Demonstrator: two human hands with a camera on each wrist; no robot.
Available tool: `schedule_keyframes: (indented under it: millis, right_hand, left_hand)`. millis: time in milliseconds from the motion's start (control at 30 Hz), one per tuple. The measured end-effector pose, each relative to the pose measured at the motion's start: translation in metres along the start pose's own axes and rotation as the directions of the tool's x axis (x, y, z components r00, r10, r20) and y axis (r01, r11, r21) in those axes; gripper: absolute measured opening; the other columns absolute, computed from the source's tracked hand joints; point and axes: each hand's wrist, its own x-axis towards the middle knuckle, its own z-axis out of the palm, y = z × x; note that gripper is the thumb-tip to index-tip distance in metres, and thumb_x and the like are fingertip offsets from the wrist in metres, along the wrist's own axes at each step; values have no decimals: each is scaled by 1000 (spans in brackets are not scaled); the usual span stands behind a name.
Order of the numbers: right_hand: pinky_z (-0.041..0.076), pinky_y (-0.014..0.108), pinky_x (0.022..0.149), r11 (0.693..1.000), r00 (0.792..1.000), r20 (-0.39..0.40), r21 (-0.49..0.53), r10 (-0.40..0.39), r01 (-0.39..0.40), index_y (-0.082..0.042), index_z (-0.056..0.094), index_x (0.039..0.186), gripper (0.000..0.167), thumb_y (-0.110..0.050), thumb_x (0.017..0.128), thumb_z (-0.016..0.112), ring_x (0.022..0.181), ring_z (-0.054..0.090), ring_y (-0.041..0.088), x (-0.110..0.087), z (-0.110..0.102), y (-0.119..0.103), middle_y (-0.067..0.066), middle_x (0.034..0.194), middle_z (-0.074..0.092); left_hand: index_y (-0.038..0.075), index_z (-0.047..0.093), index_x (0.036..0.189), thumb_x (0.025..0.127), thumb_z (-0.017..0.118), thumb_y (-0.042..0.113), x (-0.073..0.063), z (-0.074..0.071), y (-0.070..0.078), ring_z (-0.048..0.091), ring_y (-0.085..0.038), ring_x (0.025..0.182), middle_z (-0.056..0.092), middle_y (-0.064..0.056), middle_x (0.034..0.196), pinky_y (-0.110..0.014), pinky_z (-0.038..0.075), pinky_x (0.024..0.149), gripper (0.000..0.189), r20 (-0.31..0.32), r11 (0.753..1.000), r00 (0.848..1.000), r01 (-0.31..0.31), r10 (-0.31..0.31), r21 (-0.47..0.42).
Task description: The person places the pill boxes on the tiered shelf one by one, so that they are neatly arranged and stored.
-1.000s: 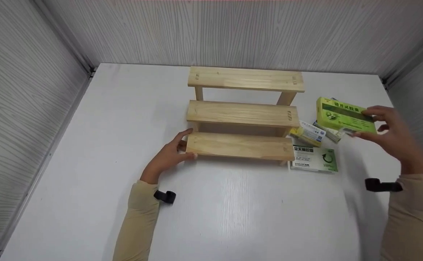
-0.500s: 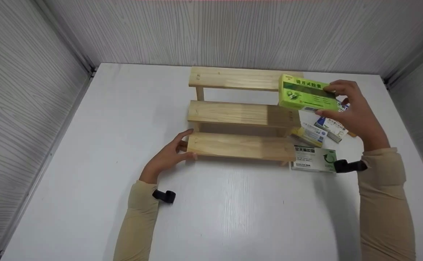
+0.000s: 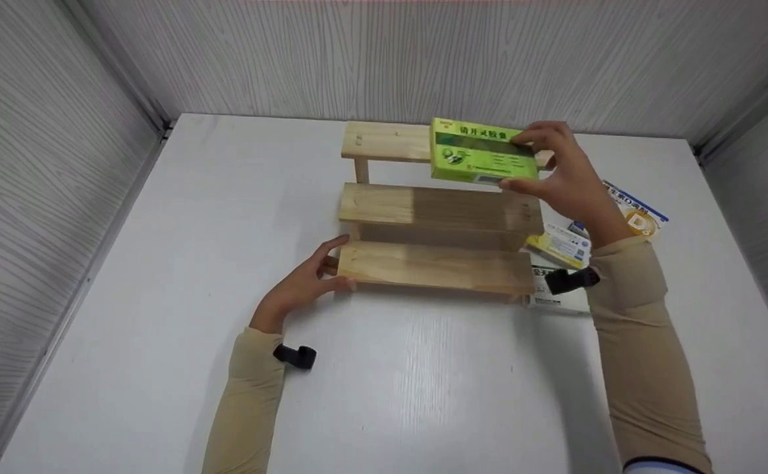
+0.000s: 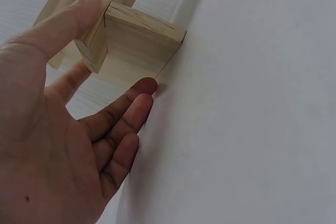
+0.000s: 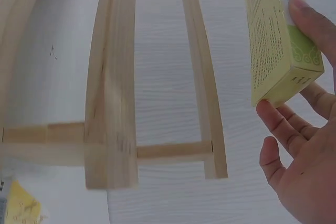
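A three-tier wooden step rack (image 3: 437, 264) stands on the white table. At the left end of its lowest board, my left hand (image 3: 305, 283) pinches the plank between thumb and index finger. The left wrist view shows the other fingers of that hand (image 4: 58, 135) beside the rack's leg (image 4: 144, 32). A green medicine box (image 3: 479, 151) is gripped by its right end in my right hand (image 3: 565, 171). It overlaps the top board in the head view. In the right wrist view the thumb presses one narrow side of the box (image 5: 278, 40), with fingertips at its lower corner.
Right of the rack lie several more medicine boxes: a white-and-yellow one (image 3: 562, 245), a white-and-green one (image 3: 558, 299) partly under the forearm, and a white-and-blue one (image 3: 641, 214). Wood-grain panels (image 3: 423, 59) enclose the back and sides of the table (image 3: 423, 382).
My right hand has carried the green medicine box leftward and farther back, from above the other boxes to the top board. My left hand has stayed on the rack.
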Motion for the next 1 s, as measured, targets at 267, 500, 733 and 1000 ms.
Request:
schedule_keyframes:
  millis: [267, 500, 733, 1000]
  right_hand:
    - [34, 46, 93, 998, 999, 46, 60, -9, 6, -11, 56, 128, 61, -36, 78, 80, 120, 41, 22, 21, 34, -12, 6, 142, 37]
    - [38, 46, 100, 997, 997, 65, 71, -44, 40, -11, 54, 130, 59, -33, 81, 78, 122, 42, 24, 37, 57, -23, 7, 145, 34]
    - [36, 40, 106, 997, 996, 67, 62, -53, 49, -10, 56, 128, 56, -29, 80, 79, 121, 44, 23, 57, 79, -38, 7, 143, 34]
    - [38, 34, 103, 999, 998, 62, 26, 22, -23, -14, 56, 129, 57, -37, 81, 77, 121, 43, 17, 75, 87, -45, 2, 145, 33]
  left_hand:
    - [28, 20, 154, 90, 69, 30, -1, 0, 3, 53, -28, 117, 57, -17, 125, -41, 38, 99, 80, 10, 1000, 1000, -7, 6, 22]
    - [26, 20, 154, 90, 69, 28, -2, 0, 4, 50, -30, 118, 55, -19, 126, -47, 34, 105, 80, 8, 1000, 1000, -6, 5, 14]
    - [29, 23, 153, 87, 72, 34, -2, 1, 5, 52, -27, 118, 57, -15, 125, -46, 35, 105, 82, -9, 1000, 1000, 0, 0, 31]
    - [33, 25, 152, 86, 73, 37, -2, 0, 4, 52, -25, 115, 57, -13, 123, -43, 35, 104, 82, -11, 1000, 1000, 18, -18, 11]
